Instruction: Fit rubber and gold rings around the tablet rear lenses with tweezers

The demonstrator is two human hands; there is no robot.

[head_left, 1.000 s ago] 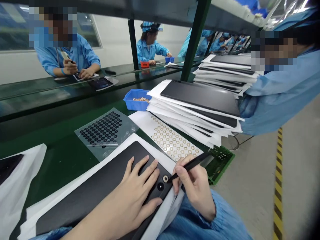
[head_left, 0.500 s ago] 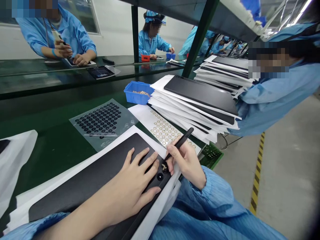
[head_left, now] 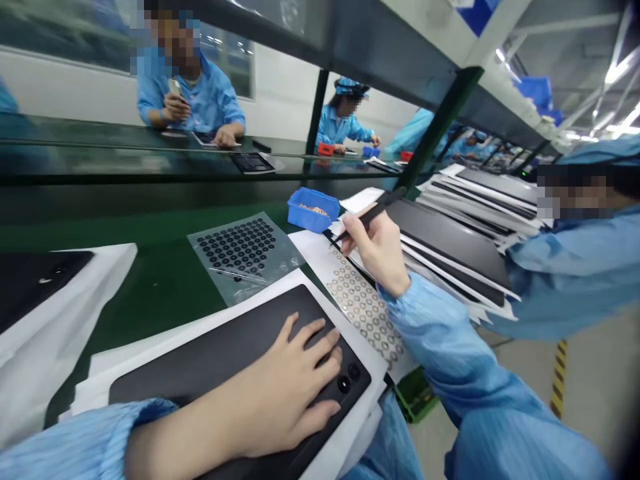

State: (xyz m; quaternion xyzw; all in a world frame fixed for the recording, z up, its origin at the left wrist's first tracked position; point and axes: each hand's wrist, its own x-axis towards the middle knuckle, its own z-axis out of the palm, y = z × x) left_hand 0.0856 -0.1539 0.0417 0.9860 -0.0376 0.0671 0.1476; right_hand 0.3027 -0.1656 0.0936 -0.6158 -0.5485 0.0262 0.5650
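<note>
My left hand lies spread on a black tablet back cover, its fingertips close to the two round camera openings at the cover's right end. Between thumb and fingers of my right hand are slim black tweezers. Their tip points down at the far end of a white sheet with rows of small gold-coloured rings; whether it touches a ring I cannot tell. Under the cover are white paper sheets.
A clear sheet of black rings lies beyond the cover. Behind it stands a blue bin with small pieces. Stacked covers and paper rise at right, beside a co-worker. Another cover lies left. A green post supports the shelf.
My right hand has moved with the tweezers from the camera openings up to the gold-ring sheet. A gold-coloured piece seen at the openings earlier no longer shows there. My left hand stays on the cover.
</note>
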